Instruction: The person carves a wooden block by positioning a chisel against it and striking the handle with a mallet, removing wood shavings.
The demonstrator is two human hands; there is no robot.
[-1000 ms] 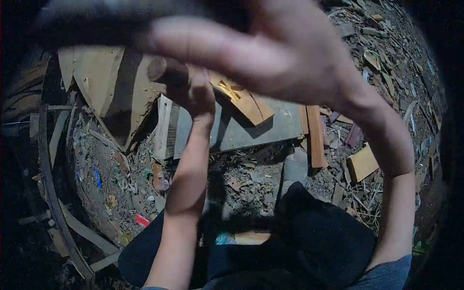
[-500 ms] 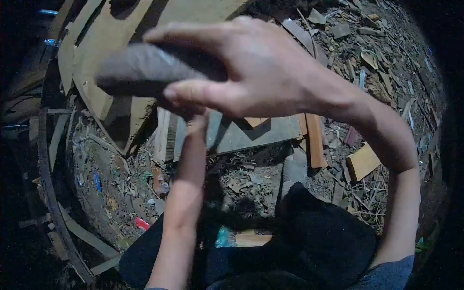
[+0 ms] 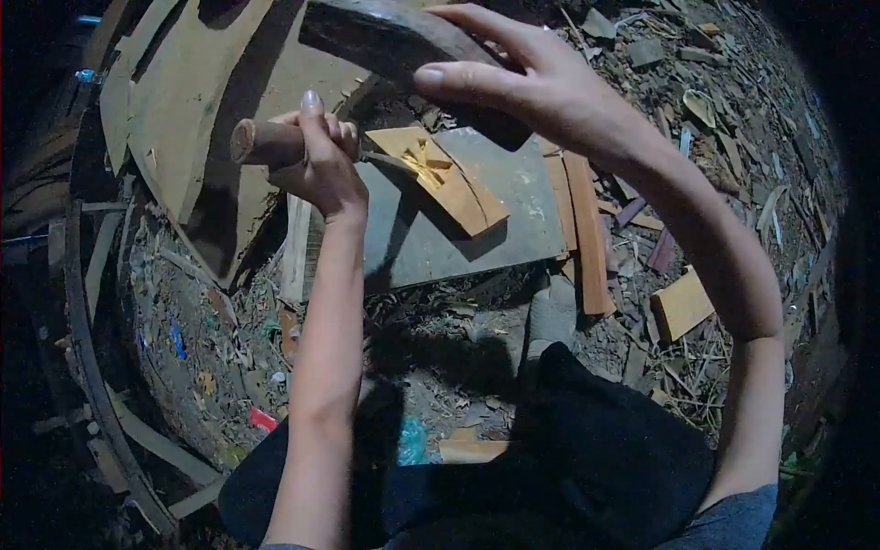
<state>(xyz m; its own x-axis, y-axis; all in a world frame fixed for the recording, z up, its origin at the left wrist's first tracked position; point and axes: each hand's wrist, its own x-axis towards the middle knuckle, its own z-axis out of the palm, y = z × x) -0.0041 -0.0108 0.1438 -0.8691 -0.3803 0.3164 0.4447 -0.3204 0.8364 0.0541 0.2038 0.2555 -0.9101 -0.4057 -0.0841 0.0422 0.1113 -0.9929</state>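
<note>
My left hand (image 3: 323,170) is closed around a chisel (image 3: 266,144), its wooden handle pointing left and its thin blade reaching right. The blade's end is at the carved recess of a light wooden piece (image 3: 469,206), which lies slanted on a flat grey board (image 3: 426,257). Raised above and to the right, my right hand (image 3: 550,87) grips a dark, worn wooden block (image 3: 390,37) between thumb and fingers. The block hangs over the far part of the wooden piece, apart from the chisel handle.
Large pale wood slabs (image 3: 174,119) lie at the upper left. An orange-brown wood strip (image 3: 589,238) sits beside the board, and a yellowish offcut (image 3: 686,304) is farther right. Wood chips and scraps (image 3: 715,165) cover the ground. My dark-clothed legs (image 3: 605,440) are below.
My right hand and the dark block have moved up and to the right, away from the chisel handle. The left hand has shifted up and left; the chisel and carved piece now show.
</note>
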